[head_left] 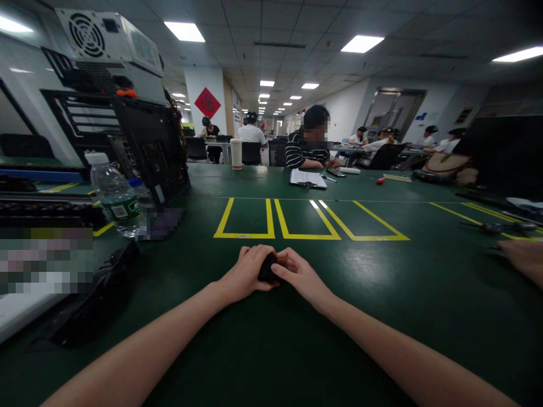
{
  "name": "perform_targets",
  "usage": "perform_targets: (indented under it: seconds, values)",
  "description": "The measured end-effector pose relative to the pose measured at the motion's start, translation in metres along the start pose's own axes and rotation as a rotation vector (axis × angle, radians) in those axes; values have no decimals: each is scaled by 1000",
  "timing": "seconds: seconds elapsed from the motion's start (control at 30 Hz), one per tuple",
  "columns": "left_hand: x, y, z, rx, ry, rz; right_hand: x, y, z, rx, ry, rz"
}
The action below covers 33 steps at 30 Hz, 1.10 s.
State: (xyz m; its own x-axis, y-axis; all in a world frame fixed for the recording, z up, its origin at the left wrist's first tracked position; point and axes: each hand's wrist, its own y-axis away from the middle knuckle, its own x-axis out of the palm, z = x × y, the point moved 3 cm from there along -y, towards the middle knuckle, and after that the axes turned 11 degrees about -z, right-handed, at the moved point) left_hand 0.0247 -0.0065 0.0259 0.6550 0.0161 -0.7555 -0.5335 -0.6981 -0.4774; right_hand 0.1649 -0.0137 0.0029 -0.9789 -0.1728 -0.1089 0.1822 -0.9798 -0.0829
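Both my hands meet at the middle of the green table point(237, 350), around a small black object point(267, 269). Fingers of my left hand point(250, 271) wrap over its left side and top, with the thumb beneath. My right hand point(299, 274) pinches its right side between thumb and fingers. Much of the object is covered, so its kind cannot be made out. Just beyond my hands lie yellow tape outlines point(307, 237) on the tabletop.
At left stand a water bottle point(113, 195) and computer case parts with a power supply point(106, 39) on top. A clipboard point(307, 179) and white cup point(236, 154) are at the far edge, near a seated person point(307, 138). Another person's hand point(524, 260) reaches in at right.
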Motion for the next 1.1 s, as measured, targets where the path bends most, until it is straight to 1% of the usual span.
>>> perform_targets:
  seconds: [0.17, 0.3, 0.4, 0.57, 0.73, 0.93, 1.0, 1.1]
  values:
    - [1, 1, 2, -5, 12, 6, -3, -2, -2, 82, -13, 7]
    - [1, 0, 2, 1, 8, 1, -3, -4, -2, 85, -70, 75]
    - [1, -1, 1, 2, 11, 2, -3, -4, -2, 96, -89, 103]
    - [1, 0, 2, 0, 9, -4, -2, -4, -2, 65, -61, 50]
    - [1, -1, 3, -17, 9, 1, -3, -5, -4, 125, -21, 45]
    - [0, -1, 2, -34, 16, 8, -1, -3, 0, 39, -93, 124]
    - [0, -1, 2, -50, 10, 10, 0, -2, 1, 25, -83, 110]
    - [-1, 0, 2, -50, 15, 5, 0, -2, 0, 25, -29, 52]
